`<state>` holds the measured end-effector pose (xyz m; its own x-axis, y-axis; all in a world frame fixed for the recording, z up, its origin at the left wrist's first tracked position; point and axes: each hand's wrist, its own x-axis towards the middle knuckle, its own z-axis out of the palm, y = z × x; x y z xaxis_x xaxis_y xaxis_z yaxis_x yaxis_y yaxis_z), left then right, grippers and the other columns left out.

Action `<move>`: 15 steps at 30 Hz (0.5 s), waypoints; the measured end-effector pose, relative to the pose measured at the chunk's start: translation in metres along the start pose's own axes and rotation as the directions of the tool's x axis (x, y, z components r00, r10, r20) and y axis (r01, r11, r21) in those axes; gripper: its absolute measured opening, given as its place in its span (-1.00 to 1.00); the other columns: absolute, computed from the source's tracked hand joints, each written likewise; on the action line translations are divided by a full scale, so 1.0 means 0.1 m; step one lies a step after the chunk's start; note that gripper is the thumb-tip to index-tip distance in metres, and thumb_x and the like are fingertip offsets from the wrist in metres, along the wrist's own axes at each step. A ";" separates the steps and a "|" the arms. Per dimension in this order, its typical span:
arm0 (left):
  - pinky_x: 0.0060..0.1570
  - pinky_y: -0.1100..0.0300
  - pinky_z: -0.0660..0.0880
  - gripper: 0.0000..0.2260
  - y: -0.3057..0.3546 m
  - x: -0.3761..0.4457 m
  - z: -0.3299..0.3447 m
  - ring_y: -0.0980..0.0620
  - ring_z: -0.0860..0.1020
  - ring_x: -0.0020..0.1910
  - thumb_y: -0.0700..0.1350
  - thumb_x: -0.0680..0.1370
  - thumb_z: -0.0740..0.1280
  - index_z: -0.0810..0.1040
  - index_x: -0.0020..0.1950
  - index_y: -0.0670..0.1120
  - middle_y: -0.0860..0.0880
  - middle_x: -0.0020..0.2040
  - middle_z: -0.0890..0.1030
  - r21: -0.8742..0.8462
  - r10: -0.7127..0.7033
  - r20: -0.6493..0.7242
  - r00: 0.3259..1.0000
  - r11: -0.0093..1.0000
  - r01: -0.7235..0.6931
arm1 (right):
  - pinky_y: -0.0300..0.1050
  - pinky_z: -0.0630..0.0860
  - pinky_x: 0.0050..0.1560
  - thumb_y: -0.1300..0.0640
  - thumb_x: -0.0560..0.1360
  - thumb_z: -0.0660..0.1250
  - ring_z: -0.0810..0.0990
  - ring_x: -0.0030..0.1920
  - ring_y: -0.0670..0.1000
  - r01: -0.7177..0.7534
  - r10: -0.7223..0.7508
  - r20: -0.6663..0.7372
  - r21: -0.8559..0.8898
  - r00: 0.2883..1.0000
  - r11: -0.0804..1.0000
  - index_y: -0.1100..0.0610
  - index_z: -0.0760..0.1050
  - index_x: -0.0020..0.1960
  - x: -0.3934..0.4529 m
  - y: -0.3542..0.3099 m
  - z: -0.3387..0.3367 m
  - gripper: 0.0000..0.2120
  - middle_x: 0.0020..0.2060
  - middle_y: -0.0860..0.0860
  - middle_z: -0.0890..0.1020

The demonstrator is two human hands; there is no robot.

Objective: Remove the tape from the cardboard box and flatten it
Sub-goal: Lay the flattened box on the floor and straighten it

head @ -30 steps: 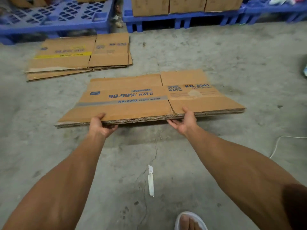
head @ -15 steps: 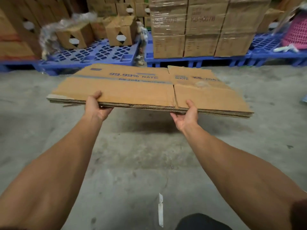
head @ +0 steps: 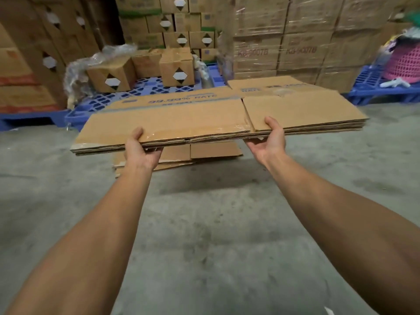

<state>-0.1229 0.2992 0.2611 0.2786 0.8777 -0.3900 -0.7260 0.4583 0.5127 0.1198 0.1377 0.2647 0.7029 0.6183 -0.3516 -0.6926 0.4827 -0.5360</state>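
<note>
A flattened brown cardboard box point(head: 181, 117) with blue "99.99% RATE" print hangs level in the air in front of me, several layers thick. My left hand point(head: 141, 148) grips its near edge left of centre, thumb on top. My right hand point(head: 270, 139) grips the same edge further right, thumb on top and fingers under. Clear tape point(head: 195, 131) shines along the near edge between my hands.
A pile of flattened boxes point(head: 204, 153) lies on the concrete floor under the held one. Blue pallets point(head: 147, 89) with small cartons and wrapped carton stacks point(head: 295, 42) stand behind. A pink basket point(head: 404, 62) is at far right.
The flattened box has risen from near the floor to chest height in both hands. My view has lifted and moved toward the pallets and the floor pile.
</note>
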 end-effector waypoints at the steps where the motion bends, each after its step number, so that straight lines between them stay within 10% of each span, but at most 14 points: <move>1: -0.14 -0.19 0.61 -0.75 0.12 0.09 -0.04 -0.22 0.67 -0.02 -0.22 0.51 0.37 0.55 0.19 -0.17 -0.18 0.01 0.68 -0.011 -0.022 0.001 1.000 1.000 0.022 | 0.34 0.51 0.15 0.20 0.40 0.45 0.56 0.15 0.26 0.004 -0.004 0.003 -0.005 1.000 1.000 0.11 0.55 0.05 0.02 0.13 0.11 -0.77 0.20 0.14 0.57; 15: 0.34 -0.13 0.40 -0.82 0.93 1.53 -0.11 -0.10 0.58 0.11 -0.15 0.48 0.45 0.63 0.07 -0.05 -0.09 -0.02 0.66 -0.029 -0.035 -0.114 0.993 0.999 0.032 | 0.28 0.18 0.47 0.14 0.43 0.44 0.22 0.47 0.31 -0.133 0.131 -0.029 -0.090 0.991 0.987 0.03 0.51 0.10 1.13 1.16 1.11 -0.73 0.48 0.23 0.23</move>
<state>-0.1551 0.4742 0.2406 0.2302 0.8394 -0.4924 -0.7346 0.4818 0.4778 0.1008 0.3325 0.2481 0.6102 0.6583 -0.4407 -0.7629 0.3382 -0.5511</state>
